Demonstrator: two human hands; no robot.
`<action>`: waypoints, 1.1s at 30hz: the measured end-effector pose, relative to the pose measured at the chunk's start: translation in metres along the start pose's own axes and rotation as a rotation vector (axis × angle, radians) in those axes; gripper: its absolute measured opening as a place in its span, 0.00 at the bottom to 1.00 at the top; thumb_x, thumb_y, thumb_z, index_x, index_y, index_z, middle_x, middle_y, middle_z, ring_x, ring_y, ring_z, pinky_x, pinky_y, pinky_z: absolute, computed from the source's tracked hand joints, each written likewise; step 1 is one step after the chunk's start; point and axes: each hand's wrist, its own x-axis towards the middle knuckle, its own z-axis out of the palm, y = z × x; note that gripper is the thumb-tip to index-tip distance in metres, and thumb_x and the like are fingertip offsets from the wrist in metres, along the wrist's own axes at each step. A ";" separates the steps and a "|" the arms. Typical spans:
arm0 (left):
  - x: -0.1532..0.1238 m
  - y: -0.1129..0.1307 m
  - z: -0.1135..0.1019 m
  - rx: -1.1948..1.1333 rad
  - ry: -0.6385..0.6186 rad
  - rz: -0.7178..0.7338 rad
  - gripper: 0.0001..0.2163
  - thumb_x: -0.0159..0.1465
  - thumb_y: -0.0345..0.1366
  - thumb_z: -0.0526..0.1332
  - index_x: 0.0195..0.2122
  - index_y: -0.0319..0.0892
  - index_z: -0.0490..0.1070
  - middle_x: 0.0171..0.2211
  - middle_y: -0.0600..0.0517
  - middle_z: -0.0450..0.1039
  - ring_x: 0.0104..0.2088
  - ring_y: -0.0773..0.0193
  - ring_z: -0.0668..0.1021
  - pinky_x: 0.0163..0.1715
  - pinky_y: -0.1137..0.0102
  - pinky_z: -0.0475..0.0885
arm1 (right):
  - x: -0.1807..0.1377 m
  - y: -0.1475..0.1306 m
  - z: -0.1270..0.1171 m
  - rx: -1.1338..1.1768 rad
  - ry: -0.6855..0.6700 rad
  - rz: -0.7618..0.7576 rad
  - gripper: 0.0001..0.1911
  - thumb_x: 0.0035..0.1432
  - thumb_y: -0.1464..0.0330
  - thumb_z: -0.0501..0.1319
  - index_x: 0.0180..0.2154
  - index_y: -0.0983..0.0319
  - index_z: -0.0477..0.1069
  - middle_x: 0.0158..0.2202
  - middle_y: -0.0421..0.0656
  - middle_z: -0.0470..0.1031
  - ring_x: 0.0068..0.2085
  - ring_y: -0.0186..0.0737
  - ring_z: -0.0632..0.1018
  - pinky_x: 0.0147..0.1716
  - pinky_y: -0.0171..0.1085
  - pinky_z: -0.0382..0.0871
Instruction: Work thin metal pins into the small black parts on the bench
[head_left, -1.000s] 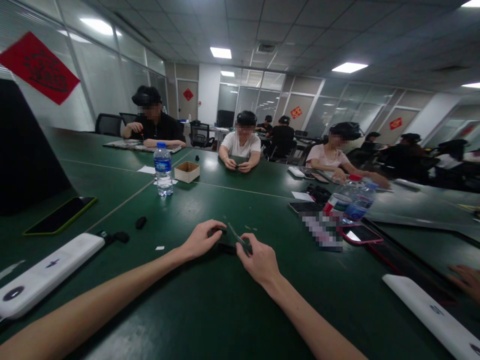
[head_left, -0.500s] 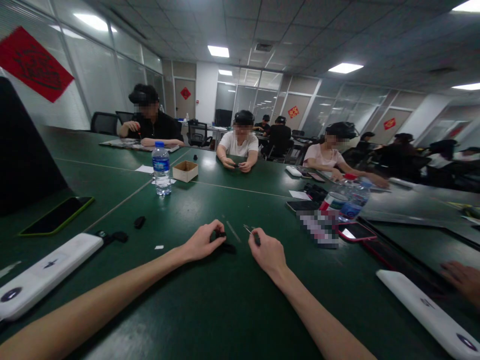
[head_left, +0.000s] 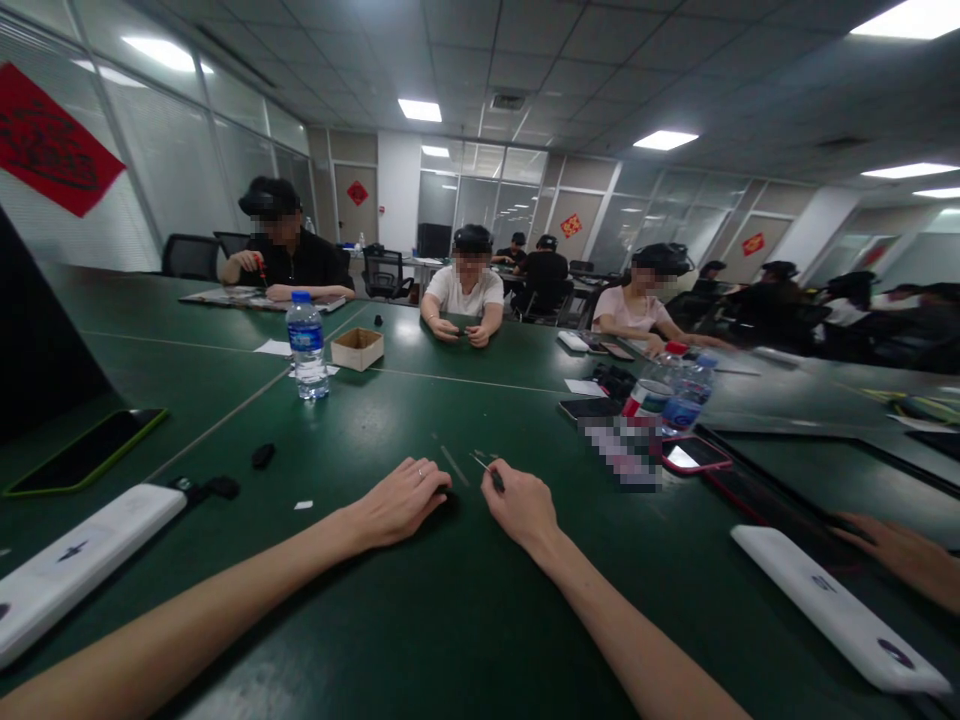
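Observation:
My left hand [head_left: 401,500] lies palm down on the green table [head_left: 465,600], fingers together over a small black object that is almost wholly hidden beneath them. My right hand [head_left: 521,505] is just to its right, fingers pinched round a thin dark tool [head_left: 489,472] whose tip points up and left. A thin metal strip [head_left: 453,464] lies on the table just beyond the two hands.
A water bottle [head_left: 306,345] and a small cardboard box [head_left: 358,348] stand further back. A phone [head_left: 82,452], a white device [head_left: 75,560] and small black parts [head_left: 262,456] lie left. Bottles [head_left: 667,395], phones and another white device [head_left: 832,610] lie right. Another person's hand [head_left: 907,555] rests at right. Several people sit opposite.
My left hand has flattened over the small black object it was pinching. My right hand drew apart from the left with the thin tool. The view shifted slightly.

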 end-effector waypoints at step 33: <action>-0.054 -0.177 -0.048 0.159 0.004 -0.625 0.16 0.64 0.37 0.52 0.48 0.40 0.74 0.45 0.42 0.69 0.44 0.55 0.73 0.49 0.63 0.68 | 0.002 0.002 -0.002 0.086 0.001 -0.041 0.13 0.64 0.64 0.50 0.36 0.60 0.71 0.29 0.41 0.77 0.26 0.34 0.76 0.25 0.32 0.67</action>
